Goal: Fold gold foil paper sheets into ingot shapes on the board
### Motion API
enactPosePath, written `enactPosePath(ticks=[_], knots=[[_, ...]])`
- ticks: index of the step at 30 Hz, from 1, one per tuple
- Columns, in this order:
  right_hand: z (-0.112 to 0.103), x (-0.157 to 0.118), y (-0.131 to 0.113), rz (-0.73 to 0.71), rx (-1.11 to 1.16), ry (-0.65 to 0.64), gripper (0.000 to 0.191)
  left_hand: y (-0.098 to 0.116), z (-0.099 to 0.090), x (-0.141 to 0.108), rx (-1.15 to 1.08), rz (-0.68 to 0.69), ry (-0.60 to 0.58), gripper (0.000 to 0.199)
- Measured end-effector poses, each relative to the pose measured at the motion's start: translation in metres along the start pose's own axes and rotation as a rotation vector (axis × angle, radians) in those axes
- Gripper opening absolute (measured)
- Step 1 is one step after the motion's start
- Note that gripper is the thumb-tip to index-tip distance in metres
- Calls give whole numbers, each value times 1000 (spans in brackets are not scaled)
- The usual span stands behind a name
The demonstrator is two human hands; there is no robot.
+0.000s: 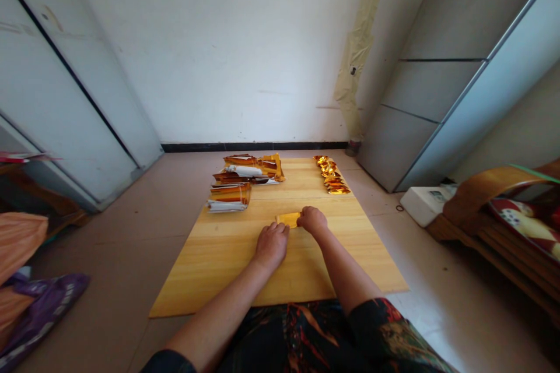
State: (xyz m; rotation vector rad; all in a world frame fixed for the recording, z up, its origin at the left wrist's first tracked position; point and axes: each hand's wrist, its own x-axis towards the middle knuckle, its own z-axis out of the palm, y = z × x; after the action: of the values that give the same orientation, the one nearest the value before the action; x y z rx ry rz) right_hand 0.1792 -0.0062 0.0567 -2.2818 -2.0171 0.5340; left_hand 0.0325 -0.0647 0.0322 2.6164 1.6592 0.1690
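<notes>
Both my hands rest on a pale wooden board (280,262) and pinch a small folded piece of gold foil paper (287,220) between them. My left hand (271,245) holds its near left side, and my right hand (312,220) covers its right end. Beyond them, at the far left of the board, lie stacks of gold and white paper (245,180). A row of small folded gold foil pieces (331,176) sits along the far right of the board.
The board lies on a beige tile floor (109,215), with a white wall (219,46) behind it. Tall grey cabinets (441,81) stand at the right, above a white box (424,205) and a wooden seat with a patterned cushion (525,224). A purple bag (44,309) lies at the left.
</notes>
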Motion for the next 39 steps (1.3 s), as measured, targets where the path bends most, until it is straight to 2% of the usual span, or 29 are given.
enactPosePath(ticks=[8,12,19,27,39], knots=[[-3,3,14,38,39,4,27,1,0,2,51,9,22,28],[0,-2,10,-27,96,-4,22,2,-1,1,34,21,35,28],[2,-9,-3,-20,13,-31,39,1,1,2,10,16,22,30],[0,-1,-6,33,8,-78,43,2,-3,1,-8,4,1,31],[-1,5,14,23,72,-60,27,-1,6,0,28,21,72,26]])
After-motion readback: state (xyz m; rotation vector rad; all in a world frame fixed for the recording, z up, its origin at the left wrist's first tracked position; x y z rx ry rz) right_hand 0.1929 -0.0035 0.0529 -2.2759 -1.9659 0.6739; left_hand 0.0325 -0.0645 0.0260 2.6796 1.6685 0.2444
